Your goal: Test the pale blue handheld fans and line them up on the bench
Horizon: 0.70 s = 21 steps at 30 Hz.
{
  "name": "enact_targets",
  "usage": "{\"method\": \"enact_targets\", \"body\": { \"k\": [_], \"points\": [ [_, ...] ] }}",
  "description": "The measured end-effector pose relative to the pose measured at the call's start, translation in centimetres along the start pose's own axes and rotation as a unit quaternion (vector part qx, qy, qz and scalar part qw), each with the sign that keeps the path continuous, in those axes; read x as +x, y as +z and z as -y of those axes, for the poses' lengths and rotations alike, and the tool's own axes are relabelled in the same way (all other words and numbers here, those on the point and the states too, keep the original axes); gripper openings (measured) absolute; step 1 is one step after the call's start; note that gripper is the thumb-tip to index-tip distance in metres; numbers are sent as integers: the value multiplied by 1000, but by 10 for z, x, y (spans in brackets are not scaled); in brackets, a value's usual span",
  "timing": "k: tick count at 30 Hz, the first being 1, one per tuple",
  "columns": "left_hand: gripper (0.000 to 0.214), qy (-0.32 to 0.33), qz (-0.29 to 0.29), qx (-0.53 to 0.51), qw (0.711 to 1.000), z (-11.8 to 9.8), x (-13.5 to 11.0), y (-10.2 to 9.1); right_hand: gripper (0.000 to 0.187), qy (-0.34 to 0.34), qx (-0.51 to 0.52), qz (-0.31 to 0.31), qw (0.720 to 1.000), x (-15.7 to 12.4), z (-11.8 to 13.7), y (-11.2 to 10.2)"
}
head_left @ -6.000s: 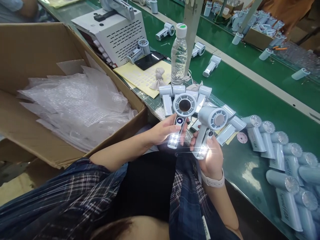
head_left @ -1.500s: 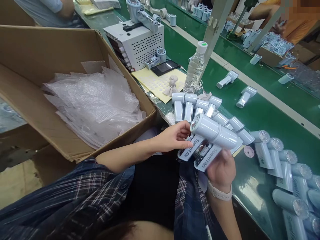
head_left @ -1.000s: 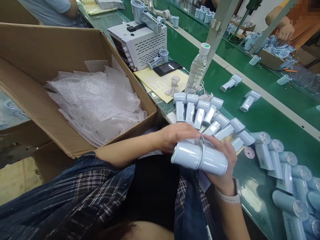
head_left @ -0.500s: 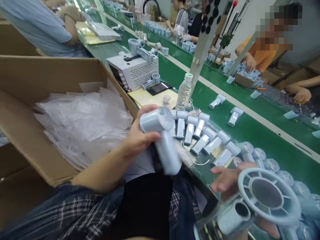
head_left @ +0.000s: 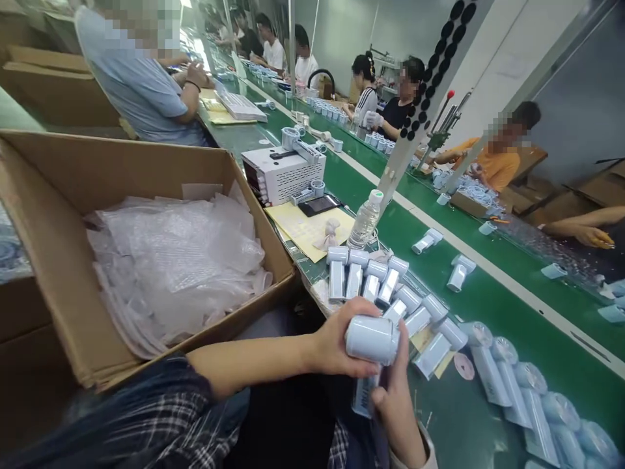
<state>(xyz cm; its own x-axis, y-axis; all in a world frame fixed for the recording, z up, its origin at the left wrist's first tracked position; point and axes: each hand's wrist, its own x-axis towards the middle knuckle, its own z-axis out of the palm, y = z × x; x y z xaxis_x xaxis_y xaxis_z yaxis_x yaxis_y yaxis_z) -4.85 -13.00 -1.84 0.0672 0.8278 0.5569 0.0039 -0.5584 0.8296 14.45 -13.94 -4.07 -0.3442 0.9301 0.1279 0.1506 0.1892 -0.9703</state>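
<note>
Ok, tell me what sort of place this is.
Most likely a factory assembly line for handheld fans: a long green conveyor belt, rows of identical pale-blue fans, one fan held by the left hand and right hand, and workers seated along the belt.

It was a factory assembly floor, plainly enough. A long green conveyor belt (head_left: 512,312) ran the length of the room, and seated workers (head_left: 500,163) lined both sides of it. Identical pale-blue handheld fans (head_left: 371,280) lay on it in rows. A big cardboard box (head_left: 58,260) of bubble-wrap bags (head_left: 180,260) stood at the near station, beside a white bench power unit (head_left: 278,176) and a sheet of stickers (head_left: 303,228).
</note>
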Motion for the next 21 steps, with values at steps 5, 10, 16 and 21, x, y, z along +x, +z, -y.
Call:
{"method": "enact_targets", "body": {
  "k": [5,10,16,21],
  "points": [
    [85,-67,82,65,992,26,-27,24,111,83,-152,11,985,-22,15,-30],
    [44,63,183,205,959,15,-73,26,95,175,-377,-103,904,-52,35,-89],
    [29,57,202,310,927,4,-108,15,81,209,-562,-177,780,-84,19,-124],
    [20,69,217,281,932,23,-99,18,59,171,-655,-267,686,-109,5,-147]
  ]
}}
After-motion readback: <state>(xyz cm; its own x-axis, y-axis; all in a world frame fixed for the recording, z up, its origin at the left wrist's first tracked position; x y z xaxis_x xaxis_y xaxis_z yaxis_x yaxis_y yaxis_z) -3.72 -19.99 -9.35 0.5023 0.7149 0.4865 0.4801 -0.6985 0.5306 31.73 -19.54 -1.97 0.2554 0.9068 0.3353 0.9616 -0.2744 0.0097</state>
